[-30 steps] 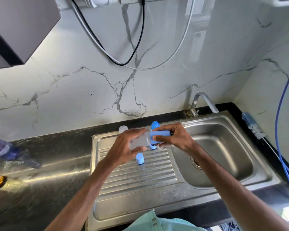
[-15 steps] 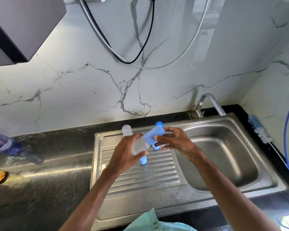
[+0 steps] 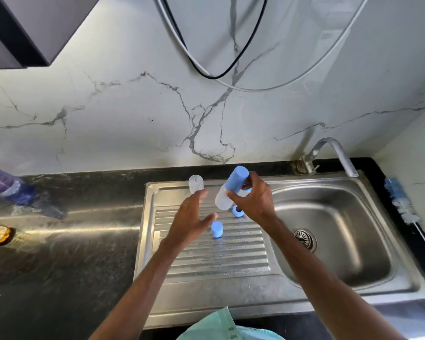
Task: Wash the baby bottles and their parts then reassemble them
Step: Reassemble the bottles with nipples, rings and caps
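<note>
Capped baby bottle (image 3: 223,199): tilted above the drainboard (image 3: 206,261) with its blue cap (image 3: 237,179) on; it looks assembled and ready to stand.
Right hand (image 3: 254,202): fingers wrapped round the cap end, carrying the bottle alone.
Left hand (image 3: 190,217): fingers spread wide, holding nothing, just beside the bottle.
Loose parts: blue lid (image 3: 217,229) and blue ring (image 3: 238,211) rest on the ribs, probably draining, with the clear bottle (image 3: 196,184) standing behind.
</note>
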Demonstrator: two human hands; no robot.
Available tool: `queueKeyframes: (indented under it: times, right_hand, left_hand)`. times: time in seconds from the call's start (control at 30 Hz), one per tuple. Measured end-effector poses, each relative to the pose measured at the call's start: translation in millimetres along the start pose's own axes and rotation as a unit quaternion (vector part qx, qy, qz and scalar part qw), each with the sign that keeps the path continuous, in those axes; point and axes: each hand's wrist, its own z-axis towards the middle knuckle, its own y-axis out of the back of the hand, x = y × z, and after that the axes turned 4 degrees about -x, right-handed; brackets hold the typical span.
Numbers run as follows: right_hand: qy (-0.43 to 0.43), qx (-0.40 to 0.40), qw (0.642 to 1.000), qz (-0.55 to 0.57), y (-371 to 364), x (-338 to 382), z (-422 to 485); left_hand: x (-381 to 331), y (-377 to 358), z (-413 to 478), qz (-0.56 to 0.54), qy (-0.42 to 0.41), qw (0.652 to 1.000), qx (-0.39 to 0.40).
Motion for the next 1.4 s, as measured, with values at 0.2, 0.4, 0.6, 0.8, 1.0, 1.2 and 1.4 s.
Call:
queueKeyframes:
  times: [0.2, 0.4, 0.6, 0.8, 1.0, 1.2, 1.4]
  right_hand:
    - [0.001, 0.028, 0.997, -0.068, -55, -24, 38]
    - [0.006, 0.070, 0.991, -0.112, -99, -39, 67]
    - [-0.002, 0.079, 0.990, -0.120, -119, -49, 69]
    - [-0.006, 0.109, 0.987, -0.120, -115, -47, 72]
    - [0.017, 0.014, 0.999, -0.028, -66, -39, 48]
    - [0.019, -0.062, 0.997, -0.036, -15, -94, 1]
    - [-0.030, -0.032, 0.996, -0.076, -21, -140, -22]
  left_hand:
    - [33, 6, 8, 0.039, 0.023, 0.999, -0.016]
    - [47, 1, 14, 0.030, 0.052, 0.998, 0.009]
    - [54, -8, 17, 0.033, 0.063, 0.997, 0.034]
    - [58, -16, 18, 0.045, 0.051, 0.997, 0.044]
    - [50, -29, 21, 0.035, 0.032, 0.998, 0.042]
    - [27, -71, 35, 0.054, -0.006, 0.997, 0.052]
    - [0, -117, 61, 0.132, -0.017, 0.988, 0.079]
